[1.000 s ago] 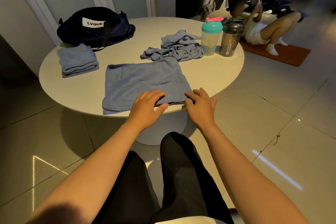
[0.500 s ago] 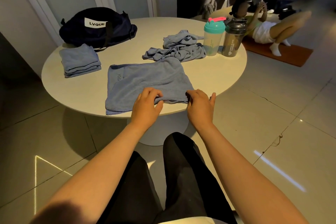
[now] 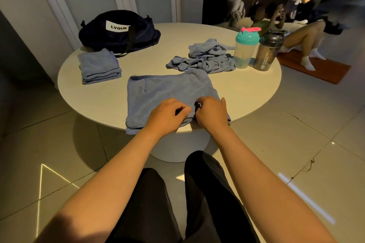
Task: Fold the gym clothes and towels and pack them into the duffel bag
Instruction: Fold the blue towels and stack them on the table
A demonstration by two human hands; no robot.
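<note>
"LVQUE" on white patch (image 3: pixel 118 27) of duffel bag (image 3: pixel 143 34), towel (image 3: pixel 173 89) lettering unclear

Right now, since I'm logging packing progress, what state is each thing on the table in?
Duffel bag: lying on the table, seemingly closed.
Folded towels: stacked, not packed.
Spread towel: flat, near edge gripped.
Crumpled pile: unfolded blue fabric.
Teal bottle: upright, lid on.
Dark bottle: upright, lid on.
Left hand: grips the Spread towel.
Right hand: grips the Spread towel.
</note>
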